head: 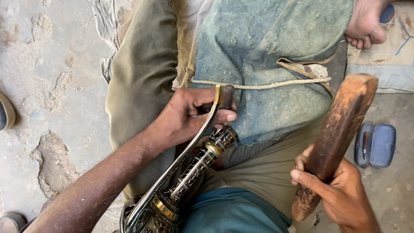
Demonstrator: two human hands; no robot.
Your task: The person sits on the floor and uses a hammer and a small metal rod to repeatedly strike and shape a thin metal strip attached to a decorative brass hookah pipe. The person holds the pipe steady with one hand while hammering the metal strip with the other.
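Note:
My left hand [189, 114] grips the top of a black and brass engraved vessel [189, 177], a long-necked ewer with a curved handle [172, 166], which lies across my lap. A small dark tool [226, 97] sticks up between the fingers at the vessel's mouth. My right hand [340, 194] holds a thick, worn wooden mallet [334, 138] raised to the right of the vessel, apart from it. A blue-grey padded cloth [267, 51] tied with a rope [258, 85] covers my thigh beyond the vessel.
A bare foot [365, 23] shows at the top right, on a mat [396, 56]. An open blue case [375, 145] lies on the rough concrete floor [47, 86] at right. A shoe edge [6, 112] sits at far left.

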